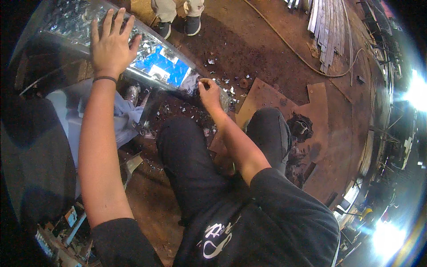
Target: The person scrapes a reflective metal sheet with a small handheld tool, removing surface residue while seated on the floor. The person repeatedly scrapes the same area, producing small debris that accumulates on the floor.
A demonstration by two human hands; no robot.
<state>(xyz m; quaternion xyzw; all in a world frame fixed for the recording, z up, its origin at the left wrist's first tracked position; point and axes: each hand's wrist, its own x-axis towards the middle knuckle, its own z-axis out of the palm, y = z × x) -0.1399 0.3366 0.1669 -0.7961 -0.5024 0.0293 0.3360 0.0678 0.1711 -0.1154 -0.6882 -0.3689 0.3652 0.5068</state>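
Note:
A long shiny panel (pixel 133 70) slants across the upper left, with a bright blue and white patch (pixel 167 64) near its right end. My left hand (pixel 112 46) lies flat on the panel, fingers spread, holding nothing. At the panel's right end, my right hand (pixel 209 94) is closed, thumb and forefinger pinched at the edge of a crumpled pale grey film (pixel 190 83). Exactly how much film sits between the fingertips is too small to tell. Silvery scraps (pixel 80 33) cover the panel's far left part.
Another person's shoes (pixel 192 25) stand beyond the panel. Rusty flat sheets (pixel 318 107) lie to my right, with a dark bundle (pixel 300 127) on them. A hose (pixel 284 40) curves over the floor toward long metal strips (pixel 327 33). Pale cloth (pixel 122 118) hangs below my left hand.

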